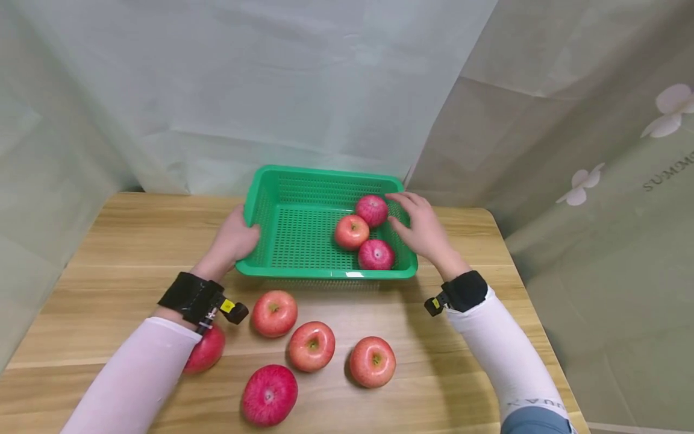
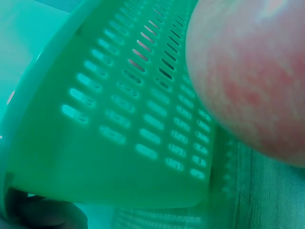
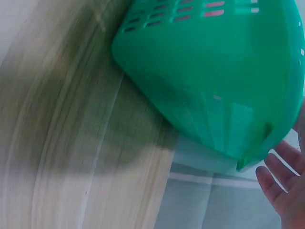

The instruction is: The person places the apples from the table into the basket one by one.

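Basket [image 1: 325,274] is near the wooden table's [image 1: 135,241] far edge, left hand [image 1: 237,236] gripping its left rim, right hand [image 1: 425,230], fingers spread, at the other. Uneven lifting could tip it, rolling its three apples [image 1: 376,255]. Pale sheets [image 1: 260,78] hang around.

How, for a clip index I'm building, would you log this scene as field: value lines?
Container: green basket
In basket: three apples, grouped toward its right end
Outside basket: five apples, one partly hidden by the left sleeve
Surface: wooden table
Left hand: grips the basket's left end
Right hand: at its right end, contact unclear
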Demonstrator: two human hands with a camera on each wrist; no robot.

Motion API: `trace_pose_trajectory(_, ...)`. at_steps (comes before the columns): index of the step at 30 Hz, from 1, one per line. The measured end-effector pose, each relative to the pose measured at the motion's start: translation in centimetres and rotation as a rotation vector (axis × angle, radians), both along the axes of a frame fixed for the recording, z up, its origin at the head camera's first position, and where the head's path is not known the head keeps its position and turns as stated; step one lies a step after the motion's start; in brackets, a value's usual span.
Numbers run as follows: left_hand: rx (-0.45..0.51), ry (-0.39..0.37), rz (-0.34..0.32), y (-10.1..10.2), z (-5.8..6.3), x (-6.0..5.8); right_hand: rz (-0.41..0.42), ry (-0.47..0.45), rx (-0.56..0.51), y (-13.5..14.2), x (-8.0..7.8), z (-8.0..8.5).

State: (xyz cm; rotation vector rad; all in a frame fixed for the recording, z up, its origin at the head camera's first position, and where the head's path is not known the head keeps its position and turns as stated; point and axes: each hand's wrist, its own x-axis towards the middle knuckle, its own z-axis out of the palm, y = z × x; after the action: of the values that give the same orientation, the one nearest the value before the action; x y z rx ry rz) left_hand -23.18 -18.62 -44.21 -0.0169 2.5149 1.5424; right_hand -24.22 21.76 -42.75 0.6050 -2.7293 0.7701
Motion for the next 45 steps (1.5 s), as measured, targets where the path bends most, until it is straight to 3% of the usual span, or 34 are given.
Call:
trace_pose_trajectory(5, 0.010, -0.005, 0.001, -0.1, 0.1, 0.0, -0.112, -0.056, -0.009, 0.5, 0.0, -0.2)
trace_pose_trajectory(11, 0.006, 0.002, 0.001, 0.0, 0.2, 0.0, -0.232, -0.297, -0.133, 0.4, -0.2, -1.2)
trace_pose_trajectory(14, 0.002, 0.001, 0.002, 0.1, 0.2, 0.0, -0.261, -0.396, -0.223, 0.3, -0.5, -1.7)
trace_pose_trajectory(21, -0.007, 0.005, 0.003, 0.0, 0.1, -0.1, -0.324, -0.524, -0.366, -0.4, -0.8, -1.9)
trace_pose_trajectory(27, 0.001, -0.005, 0.010, 0.0, -0.1, -0.2, -0.321, -0.650, -0.577, -1.1, -1.2, -2.4)
trace_pose_trajectory(34, 0.021, -0.008, 0.004, 0.0, -0.3, -0.2, -0.350, -0.655, -0.618, -1.2, -1.0, -3.0)
trace_pose_trajectory(45, 0.012, -0.008, -0.001, 0.0, -0.4, -0.4, -0.384, -0.607, -0.470, -1.6, -1.2, -2.8)
